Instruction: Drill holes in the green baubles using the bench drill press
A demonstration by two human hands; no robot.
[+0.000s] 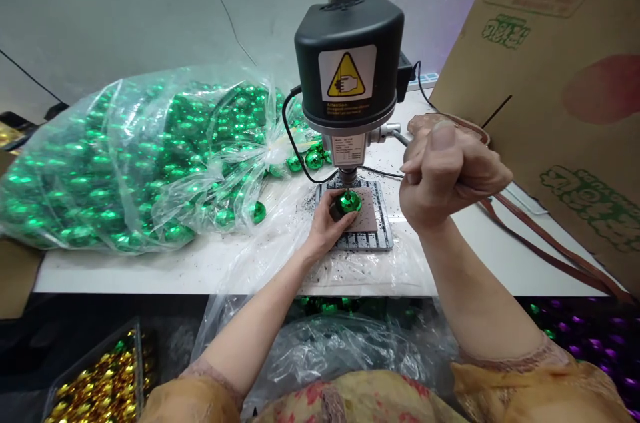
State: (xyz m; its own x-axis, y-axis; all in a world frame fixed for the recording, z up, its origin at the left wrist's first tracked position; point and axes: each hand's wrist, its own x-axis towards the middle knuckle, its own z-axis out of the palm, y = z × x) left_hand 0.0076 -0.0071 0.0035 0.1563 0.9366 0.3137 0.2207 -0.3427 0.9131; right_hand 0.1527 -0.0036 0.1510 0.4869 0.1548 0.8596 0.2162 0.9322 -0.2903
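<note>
Left hand (325,226) on shiny green faceted bead (349,201), under press (349,69).

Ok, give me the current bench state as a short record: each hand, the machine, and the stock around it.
left hand: holds green ball on the press plate
right hand: fist closed on the lever
press: head directly above the ball
stock: bag of green balls left of the press
front left: tray of gold balls
right: cardboard box

Single head-worn view, looking forward and down, close over a small bench press (349,76) on a white table (150,269)
</note>
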